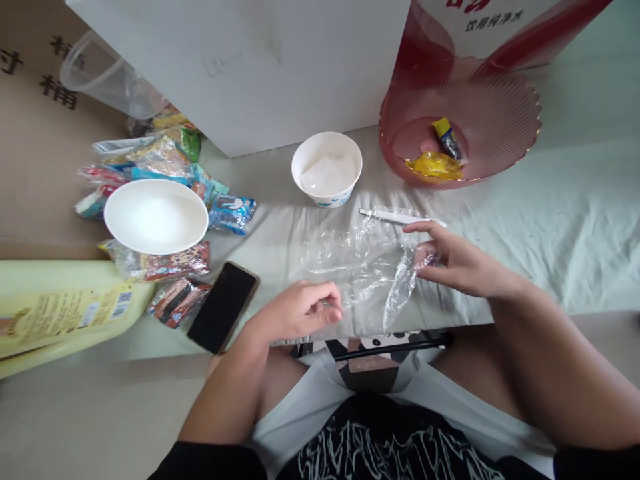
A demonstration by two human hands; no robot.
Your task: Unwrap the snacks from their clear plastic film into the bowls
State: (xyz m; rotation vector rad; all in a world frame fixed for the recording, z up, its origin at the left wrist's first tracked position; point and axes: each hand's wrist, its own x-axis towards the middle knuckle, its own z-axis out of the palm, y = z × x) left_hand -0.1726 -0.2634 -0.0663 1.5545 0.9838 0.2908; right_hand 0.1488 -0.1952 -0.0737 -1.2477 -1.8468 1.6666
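Note:
A thin, clear plastic bag (367, 273) lies crumpled on the cloth between my hands. The raised right edge of it is pinched in the fingers of my right hand (455, 263), while the index finger stretches out above. At the bag's left side rests my left hand (303, 310), fingers loosely curled, with a gap between thumb and index finger and nothing visible in it. Just beyond the bag, a slim white pen-like tool (395, 217) lies partly under plastic. A white paper cup (327, 170) with whitish, sheet-like material inside stands behind the bag.
On the left, a white bowl (156, 217) sits among wrapped snacks (233, 213), near a black phone (225, 307). A pink ribbed bowl (505, 127) holds a few small wrapped items. A large white box (260, 67) and a yellow container (75, 310) border the area.

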